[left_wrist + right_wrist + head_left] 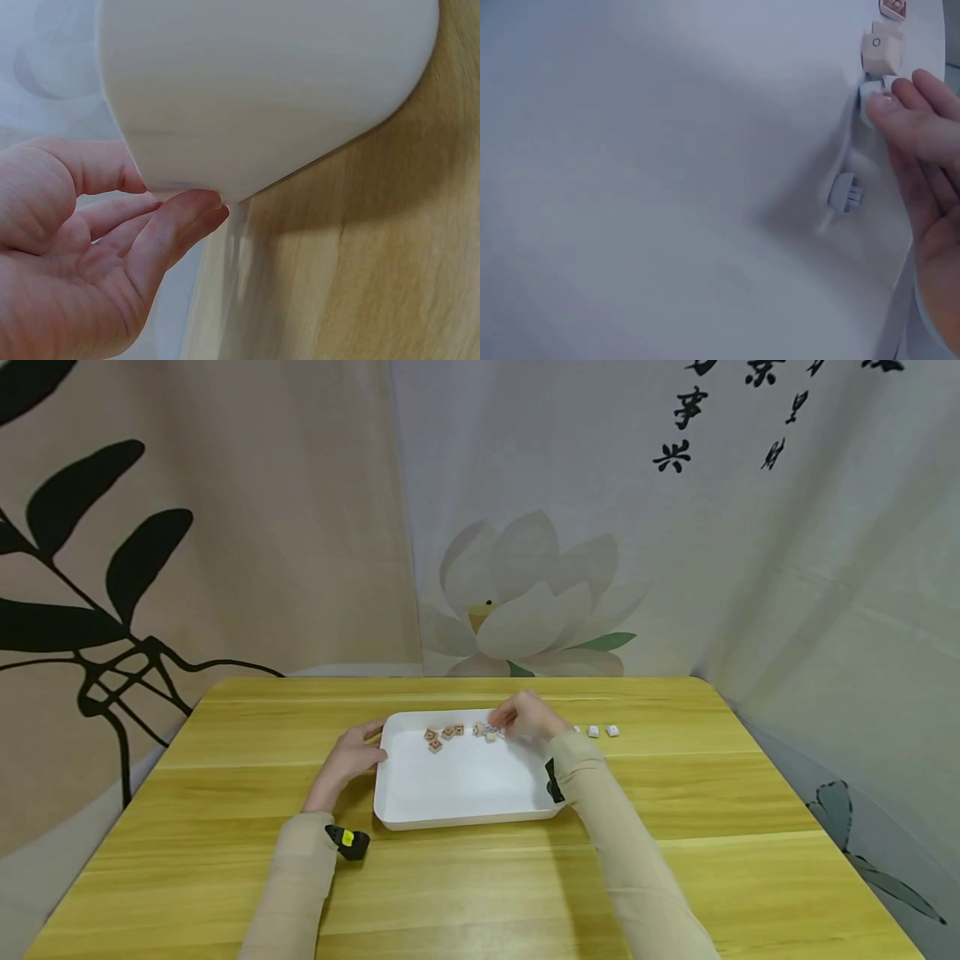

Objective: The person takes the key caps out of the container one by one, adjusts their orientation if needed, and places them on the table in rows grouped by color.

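A white tray (457,789) lies on the wooden table. My left hand (354,755) holds its left edge, and in the left wrist view the fingers and thumb pinch the tray's wall (255,97). My right hand (534,717) is low over the far right part of the tray. There, in the right wrist view, its thumb and fingertips pinch a pale keycap (868,103). Beside these fingers stands a cream keycap (883,54) marked with a small ring. A grey keycap (844,193) lies on its side nearer the camera, its stem showing.
Several brown keycaps (435,745) sit towards the tray's far left side. On the table (420,893) right of the tray are white keycaps (593,732), partly behind the right wrist. A printed curtain (322,527) hangs behind the table.
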The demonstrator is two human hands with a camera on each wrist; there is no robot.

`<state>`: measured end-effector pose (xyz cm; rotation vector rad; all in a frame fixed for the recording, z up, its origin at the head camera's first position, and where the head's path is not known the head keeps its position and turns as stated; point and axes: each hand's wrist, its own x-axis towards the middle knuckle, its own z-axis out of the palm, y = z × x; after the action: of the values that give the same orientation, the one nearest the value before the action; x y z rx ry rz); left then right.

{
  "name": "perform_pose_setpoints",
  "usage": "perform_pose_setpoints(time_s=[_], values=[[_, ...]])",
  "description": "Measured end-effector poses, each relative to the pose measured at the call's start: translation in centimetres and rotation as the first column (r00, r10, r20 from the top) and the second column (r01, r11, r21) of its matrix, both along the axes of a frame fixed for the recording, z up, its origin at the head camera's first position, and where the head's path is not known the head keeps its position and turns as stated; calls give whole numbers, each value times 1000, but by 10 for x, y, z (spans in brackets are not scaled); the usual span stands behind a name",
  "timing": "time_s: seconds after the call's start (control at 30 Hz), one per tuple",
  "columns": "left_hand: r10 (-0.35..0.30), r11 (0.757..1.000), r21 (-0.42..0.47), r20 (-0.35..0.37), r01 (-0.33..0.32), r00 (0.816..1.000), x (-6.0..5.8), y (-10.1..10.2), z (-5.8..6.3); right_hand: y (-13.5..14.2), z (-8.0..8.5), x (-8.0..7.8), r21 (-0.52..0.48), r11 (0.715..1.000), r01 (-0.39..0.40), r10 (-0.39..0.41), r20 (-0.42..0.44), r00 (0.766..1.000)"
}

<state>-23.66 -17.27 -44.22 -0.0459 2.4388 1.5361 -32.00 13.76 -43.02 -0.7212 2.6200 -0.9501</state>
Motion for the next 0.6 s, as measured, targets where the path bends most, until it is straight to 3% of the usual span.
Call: perform_pose_setpoints(time_s=[0.13, 0.43, 0.6], values=[[1, 1000, -9, -6, -1, 1000, 1, 0, 1, -1, -1, 0, 2, 1000, 9, -9, -2, 1000], [-3, 1000, -20, -7, 3, 1000, 2, 0, 2, -4, -4, 2, 106, 994, 25, -17, -73, 997], [-3, 1000, -25, -11, 2, 1000, 2, 0, 3, -3, -1, 0, 79, 996, 34, -32, -25, 999]])
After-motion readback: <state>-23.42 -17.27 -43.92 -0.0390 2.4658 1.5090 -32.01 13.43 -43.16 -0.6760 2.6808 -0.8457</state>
